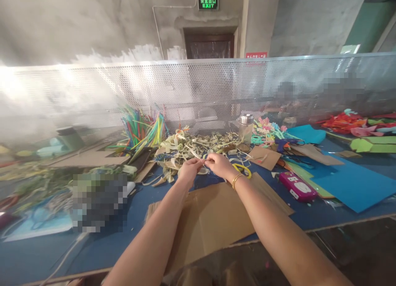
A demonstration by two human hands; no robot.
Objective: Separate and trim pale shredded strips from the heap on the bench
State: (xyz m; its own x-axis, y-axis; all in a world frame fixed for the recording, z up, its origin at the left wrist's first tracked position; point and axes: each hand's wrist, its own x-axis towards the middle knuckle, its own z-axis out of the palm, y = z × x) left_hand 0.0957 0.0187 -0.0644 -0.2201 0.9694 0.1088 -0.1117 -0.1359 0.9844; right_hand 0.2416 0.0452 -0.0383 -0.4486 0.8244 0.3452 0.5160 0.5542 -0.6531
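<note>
My left hand (191, 169) and my right hand (220, 166) meet fingertip to fingertip above the blue table. Both are closed in a pinch; whatever lies between the fingers is too small to make out. Just beyond them spreads a heap of pale, curled, dry-looking strips (182, 147). Below my forearms lies a brown cardboard sheet (213, 220). Yellow loop handles (243, 170), perhaps of scissors, rest beside my right wrist, partly hidden by it.
A perforated metal screen (173, 83) crosses the table's back. Colourful pipe cleaners (144, 127) stand left of a clear bottle (246, 131). To the right lie a purple case (297, 187), blue sheets (352, 183) and paper flowers (267, 129). A white cable (66, 253) runs off the front left edge.
</note>
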